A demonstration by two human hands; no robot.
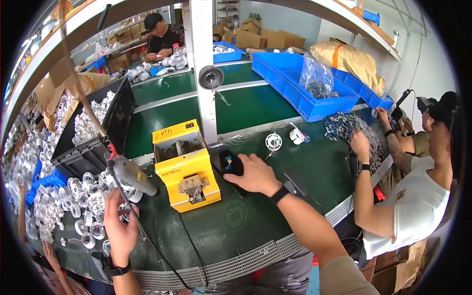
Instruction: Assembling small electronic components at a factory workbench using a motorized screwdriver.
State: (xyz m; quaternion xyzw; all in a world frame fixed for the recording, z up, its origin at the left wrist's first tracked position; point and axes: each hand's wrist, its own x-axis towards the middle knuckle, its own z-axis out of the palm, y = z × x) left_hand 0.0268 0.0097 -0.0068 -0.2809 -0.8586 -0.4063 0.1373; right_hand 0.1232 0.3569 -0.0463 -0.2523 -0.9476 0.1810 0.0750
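My right hand [255, 176] clasps the right side of a small black dish [227, 158], thumb and fingers on its edge; small blue and orange bits show in it. Just left of the dish stands a yellow screw feeder [189, 169] with a metal block on its front. My left hand [120, 226] is raised at the left, its fingers and thumb apart, beside several round white housings [97, 230]. Above that hand hangs a grey electric screwdriver [132, 174] on a cord, slanting toward the feeder.
A black crate [93, 153] of white parts stands at left. A white ring [273, 141] and a white fitting [297, 136] lie beyond my right hand. Blue trays [305, 101] stand at back right. Co-workers sit at right, beside heaped grey parts [344, 128], and across the bench.
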